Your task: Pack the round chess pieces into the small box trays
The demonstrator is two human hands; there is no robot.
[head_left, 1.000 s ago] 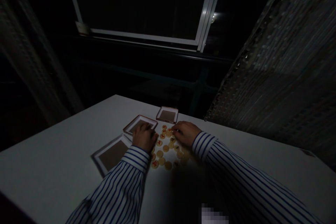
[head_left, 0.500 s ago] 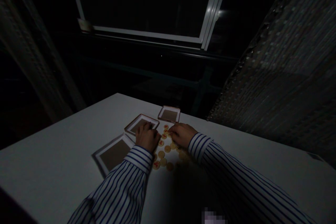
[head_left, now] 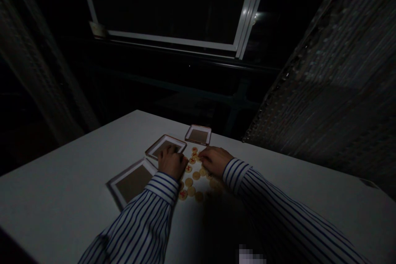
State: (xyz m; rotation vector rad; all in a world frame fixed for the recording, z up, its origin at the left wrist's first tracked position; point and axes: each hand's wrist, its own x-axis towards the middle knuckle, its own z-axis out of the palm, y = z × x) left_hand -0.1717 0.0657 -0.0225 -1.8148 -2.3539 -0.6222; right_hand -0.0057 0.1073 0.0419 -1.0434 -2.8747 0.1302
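Round wooden Chinese chess pieces point(head_left: 196, 175) lie loosely on the white table, some with red characters showing. My right hand point(head_left: 216, 160) is at their right side, fingers pinched together at a piece point(head_left: 198, 158) near the far end. Much of that piece is hidden by the fingertips. My left hand point(head_left: 172, 163) rests to the left of the pieces, its fingers bent and a little apart, with nothing visible in them. They reach over the near edge of a shallow open box point(head_left: 150, 150). Next to its wrist lies a piece with a red character point(head_left: 182, 194).
A larger open tray point(head_left: 115, 181) lies left of my left forearm, and a small shallow box point(head_left: 207, 140) stands near the table's far edge. Behind the white table point(head_left: 71, 181) are a dark window and a beaded curtain point(head_left: 315, 103) on the right. Light is dim.
The view has shifted very slightly. Both hands keep nearly the same place among the pieces, and no piece has visibly moved on the table.
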